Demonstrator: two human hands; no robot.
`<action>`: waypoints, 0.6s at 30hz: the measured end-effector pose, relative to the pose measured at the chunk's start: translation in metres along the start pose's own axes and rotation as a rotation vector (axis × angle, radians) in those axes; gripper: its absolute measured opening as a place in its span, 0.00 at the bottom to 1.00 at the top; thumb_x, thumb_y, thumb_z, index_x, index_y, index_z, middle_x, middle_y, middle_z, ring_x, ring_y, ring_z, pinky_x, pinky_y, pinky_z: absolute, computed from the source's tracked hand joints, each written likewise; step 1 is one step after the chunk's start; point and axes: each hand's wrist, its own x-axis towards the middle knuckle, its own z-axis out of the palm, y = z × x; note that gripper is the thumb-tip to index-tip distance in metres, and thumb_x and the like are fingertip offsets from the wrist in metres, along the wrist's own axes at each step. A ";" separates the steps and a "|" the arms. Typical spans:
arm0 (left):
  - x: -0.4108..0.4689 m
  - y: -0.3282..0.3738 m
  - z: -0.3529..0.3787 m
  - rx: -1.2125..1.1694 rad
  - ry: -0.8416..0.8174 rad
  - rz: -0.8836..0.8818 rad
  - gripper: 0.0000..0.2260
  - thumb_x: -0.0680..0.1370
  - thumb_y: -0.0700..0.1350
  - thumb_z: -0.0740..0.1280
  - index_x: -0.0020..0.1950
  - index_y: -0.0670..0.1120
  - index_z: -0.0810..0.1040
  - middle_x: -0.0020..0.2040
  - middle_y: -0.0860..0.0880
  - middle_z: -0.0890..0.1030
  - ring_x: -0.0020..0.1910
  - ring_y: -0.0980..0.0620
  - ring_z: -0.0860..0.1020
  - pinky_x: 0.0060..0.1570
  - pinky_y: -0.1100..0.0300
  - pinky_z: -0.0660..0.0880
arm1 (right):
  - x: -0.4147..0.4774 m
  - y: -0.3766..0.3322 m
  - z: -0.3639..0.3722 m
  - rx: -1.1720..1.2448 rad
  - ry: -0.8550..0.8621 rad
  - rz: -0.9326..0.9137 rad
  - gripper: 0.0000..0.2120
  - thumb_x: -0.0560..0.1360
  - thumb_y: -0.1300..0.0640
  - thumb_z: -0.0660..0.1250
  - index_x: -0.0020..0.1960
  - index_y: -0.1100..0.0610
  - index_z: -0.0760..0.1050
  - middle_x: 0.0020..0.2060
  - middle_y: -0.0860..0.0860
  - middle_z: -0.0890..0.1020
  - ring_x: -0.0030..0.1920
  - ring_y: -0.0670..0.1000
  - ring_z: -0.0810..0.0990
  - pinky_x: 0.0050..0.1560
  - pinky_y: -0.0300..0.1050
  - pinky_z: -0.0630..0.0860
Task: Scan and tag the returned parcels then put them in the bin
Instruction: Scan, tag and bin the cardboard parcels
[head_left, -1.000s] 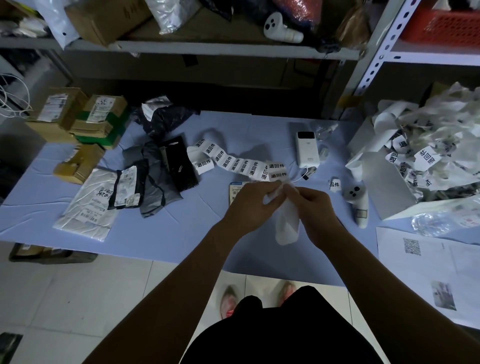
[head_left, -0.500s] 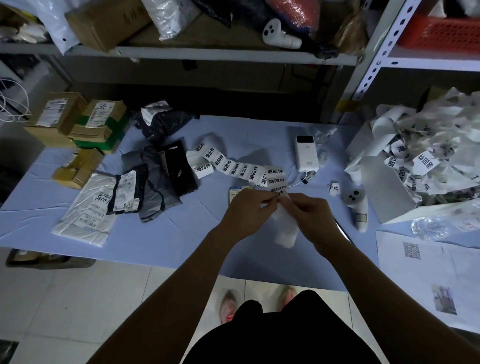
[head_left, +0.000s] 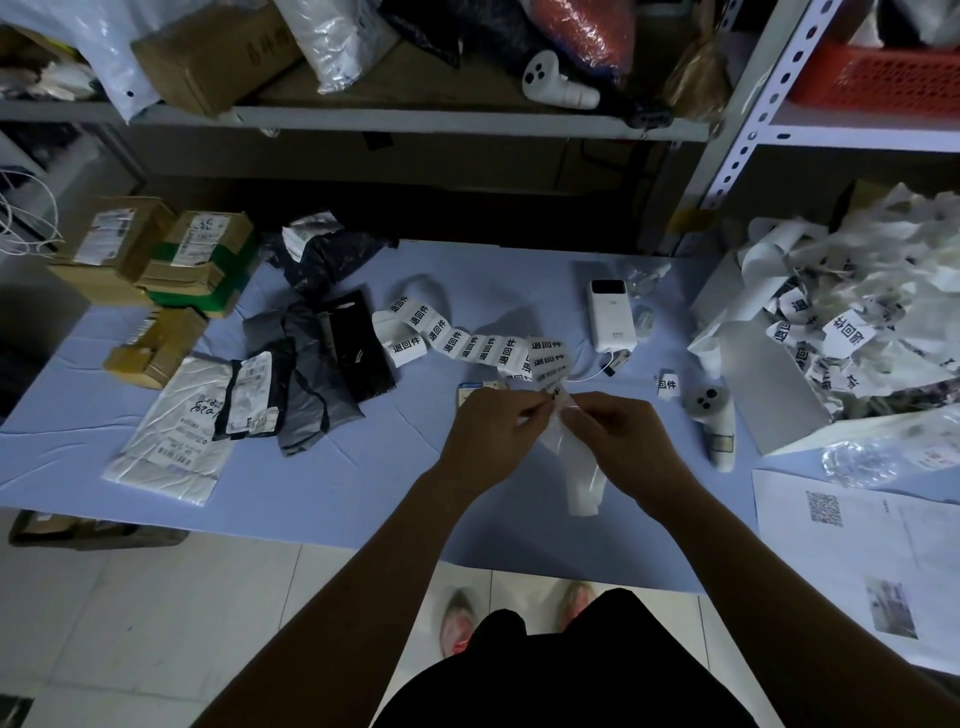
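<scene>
Hands lifted, label strip (head_left: 467, 345) end drawn in. Left hand (head_left: 493, 431) fingers (head_left: 525, 413) pinch tag (head_left: 553, 393), right hand (head_left: 618, 441) pinches liner (head_left: 584, 483) dangling below: peeling step. Next, likely: stick tag on grey polybag parcel (head_left: 306, 405), well left of fingers, on bench (head_left: 363, 467).

A strip of white return labels (head_left: 467, 345) with black characters snakes across the table (head_left: 363, 493). Its near end is pinched between the left hand (head_left: 493, 431) and right hand (head_left: 618, 436), and bare backing paper (head_left: 582, 478) hangs below. At left a white mailer (head_left: 171, 431), grey mailer (head_left: 306, 400) and black mailer (head_left: 358, 353) lie flat and overlapping. Taped cardboard boxes (head_left: 156, 249) sit stacked behind them. A white scanner (head_left: 714, 421) lies to the right.
</scene>
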 end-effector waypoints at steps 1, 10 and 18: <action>0.000 0.000 0.000 0.018 0.002 0.004 0.12 0.82 0.49 0.66 0.54 0.43 0.86 0.59 0.44 0.84 0.52 0.48 0.84 0.46 0.54 0.82 | 0.000 0.000 0.000 0.008 -0.003 0.005 0.08 0.80 0.56 0.68 0.48 0.52 0.86 0.43 0.45 0.85 0.44 0.44 0.82 0.44 0.36 0.76; 0.000 0.003 -0.003 0.022 -0.035 0.054 0.13 0.83 0.47 0.65 0.61 0.42 0.83 0.62 0.43 0.82 0.60 0.46 0.80 0.57 0.55 0.79 | -0.003 -0.004 0.002 0.176 -0.025 0.077 0.09 0.82 0.55 0.65 0.50 0.48 0.85 0.47 0.47 0.86 0.50 0.49 0.83 0.52 0.42 0.78; 0.002 0.008 0.006 -0.249 0.076 -0.063 0.09 0.79 0.43 0.72 0.58 0.44 0.85 0.57 0.48 0.84 0.52 0.57 0.82 0.51 0.64 0.79 | 0.001 -0.007 0.007 0.225 0.083 0.055 0.09 0.79 0.58 0.70 0.46 0.46 0.85 0.44 0.43 0.87 0.45 0.42 0.84 0.44 0.33 0.79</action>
